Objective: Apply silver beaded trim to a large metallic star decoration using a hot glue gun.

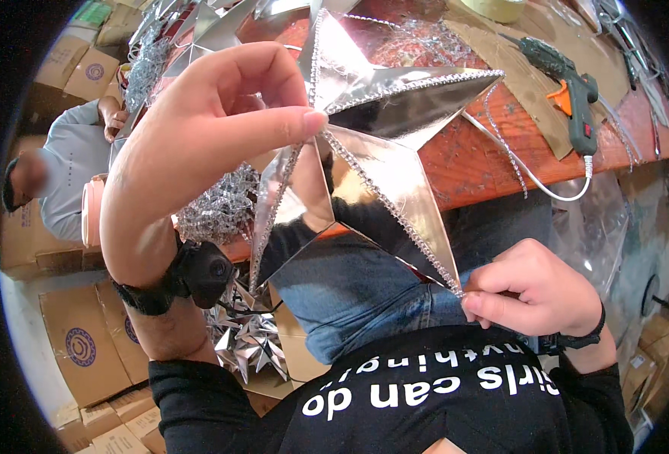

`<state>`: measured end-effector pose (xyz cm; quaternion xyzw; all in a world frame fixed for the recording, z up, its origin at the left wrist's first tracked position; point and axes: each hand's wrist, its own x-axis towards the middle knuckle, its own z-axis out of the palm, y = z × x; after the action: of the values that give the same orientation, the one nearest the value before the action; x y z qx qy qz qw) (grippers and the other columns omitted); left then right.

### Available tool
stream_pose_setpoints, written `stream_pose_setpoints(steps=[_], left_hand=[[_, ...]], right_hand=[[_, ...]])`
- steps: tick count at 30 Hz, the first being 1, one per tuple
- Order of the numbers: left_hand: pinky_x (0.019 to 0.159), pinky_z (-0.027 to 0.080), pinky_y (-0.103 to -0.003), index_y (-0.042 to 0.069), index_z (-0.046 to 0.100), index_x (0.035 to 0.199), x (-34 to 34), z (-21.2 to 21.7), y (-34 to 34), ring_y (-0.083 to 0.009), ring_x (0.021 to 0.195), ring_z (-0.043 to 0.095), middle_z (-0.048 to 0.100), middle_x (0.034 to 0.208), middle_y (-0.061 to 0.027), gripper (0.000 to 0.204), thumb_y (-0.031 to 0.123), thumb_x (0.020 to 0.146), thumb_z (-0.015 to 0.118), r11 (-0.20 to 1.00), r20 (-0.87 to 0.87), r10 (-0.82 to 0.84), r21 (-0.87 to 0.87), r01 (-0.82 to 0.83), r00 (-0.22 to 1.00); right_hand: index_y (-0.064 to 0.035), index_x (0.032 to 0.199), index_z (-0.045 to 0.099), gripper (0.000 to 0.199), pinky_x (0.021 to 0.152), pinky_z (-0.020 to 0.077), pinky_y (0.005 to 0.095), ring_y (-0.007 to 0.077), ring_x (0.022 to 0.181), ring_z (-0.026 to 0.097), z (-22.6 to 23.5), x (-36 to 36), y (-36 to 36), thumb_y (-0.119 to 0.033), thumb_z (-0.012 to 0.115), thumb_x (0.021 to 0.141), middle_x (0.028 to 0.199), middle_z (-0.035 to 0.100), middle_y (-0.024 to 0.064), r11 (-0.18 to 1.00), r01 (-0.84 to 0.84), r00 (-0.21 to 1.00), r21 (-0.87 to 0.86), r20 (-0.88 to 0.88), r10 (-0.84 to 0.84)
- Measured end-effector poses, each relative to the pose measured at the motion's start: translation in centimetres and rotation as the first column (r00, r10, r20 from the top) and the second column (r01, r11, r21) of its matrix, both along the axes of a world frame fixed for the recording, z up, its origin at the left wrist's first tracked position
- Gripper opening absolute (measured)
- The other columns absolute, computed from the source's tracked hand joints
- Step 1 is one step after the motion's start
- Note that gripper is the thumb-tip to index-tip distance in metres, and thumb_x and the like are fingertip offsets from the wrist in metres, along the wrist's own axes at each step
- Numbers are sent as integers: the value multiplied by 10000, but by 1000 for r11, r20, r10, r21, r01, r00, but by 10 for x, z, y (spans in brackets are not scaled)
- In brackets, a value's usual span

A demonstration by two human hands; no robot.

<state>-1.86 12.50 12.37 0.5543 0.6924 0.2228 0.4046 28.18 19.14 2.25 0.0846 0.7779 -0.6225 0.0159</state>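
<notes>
A large, mirror-like silver star (402, 178) is held up over my lap, at the front edge of the table. Sparkly rhinestone trim (384, 198) runs along several of its ridges and edges. Thumb and fingers of my left hand (232, 113) are pinched at the star, near its middle, where lines of trim meet. My right hand (535, 291) pinches the point at the lower right, at the end of one trim line. What exactly lies between the fingertips of each hand is partly hidden.
An orange-red worktable (501, 170) carries a glue gun (565, 91) with a white cord (535, 178), on cardboard. Tangled silver trim (225, 204) lies left of the star. Small silver stars (255, 344) sit below. Another person (73, 166) is at left, near cardboard boxes (85, 344).
</notes>
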Motion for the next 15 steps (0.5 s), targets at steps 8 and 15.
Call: stream_pose_setpoints(steps=[8,15], left_hand=[[461,245,-152,89,591,903,-6,2,-4,33,565,388,495,690,87,165,233,883,669,996,63,87,-39,-84,994],[435,315,-157,10,593,1123,-16,-10,-18,-18,613,455,595,916,2,256,208,962,582,766,410,368,374,-522,834]], right_hand=[[-13,789,649,171,502,442,304,249,500,558,5,-5,-2,-139,622,901,597,573,111,994,75,996,-82,55,-70],[-33,874,659,186,574,485,359,287,647,632,16,-7,11,-218,644,895,754,649,136,959,-114,993,261,53,103]])
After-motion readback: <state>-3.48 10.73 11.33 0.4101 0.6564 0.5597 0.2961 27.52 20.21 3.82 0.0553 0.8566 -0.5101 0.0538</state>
